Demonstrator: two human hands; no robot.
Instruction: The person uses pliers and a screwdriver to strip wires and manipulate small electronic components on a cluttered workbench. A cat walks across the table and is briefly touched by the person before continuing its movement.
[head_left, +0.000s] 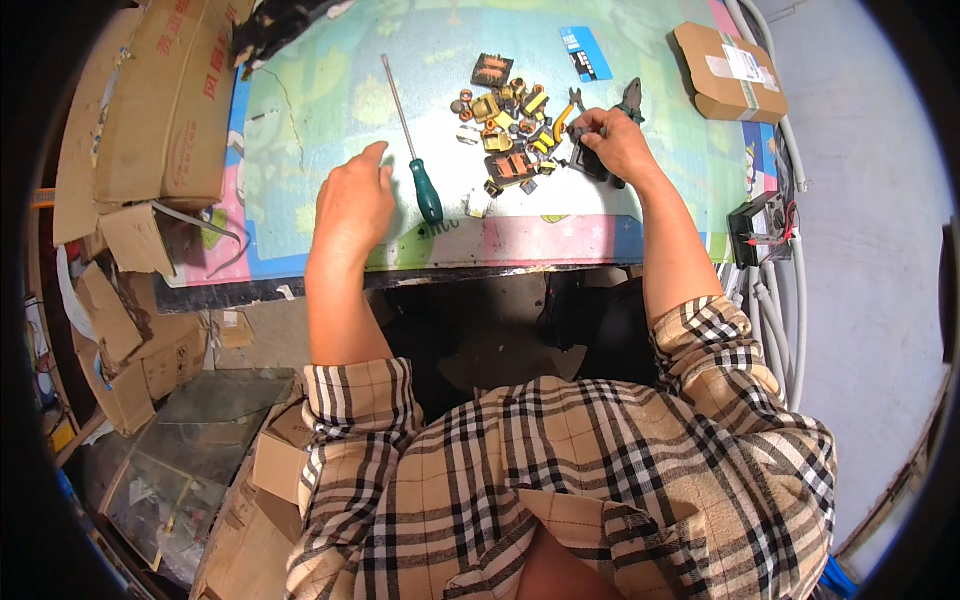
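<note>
At one o'clock, right hand (pixel 621 147) is seemingly pinching a black part (pixel 583 158), likely stiff, best edge-held; left hand (pixel 354 197) is idling, fingers apart.

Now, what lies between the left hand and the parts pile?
In the head view, a green-handled screwdriver lies between the left hand and the pile.

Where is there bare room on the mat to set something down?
Two patches of the mat are bare: between the green-handled screwdriver and the heap of small parts, and right of the right hand, nearer than the flat cardboard package. Crowded: from the heap across to that hand, with yellow-handled cutters and dark pliers close by.
</note>
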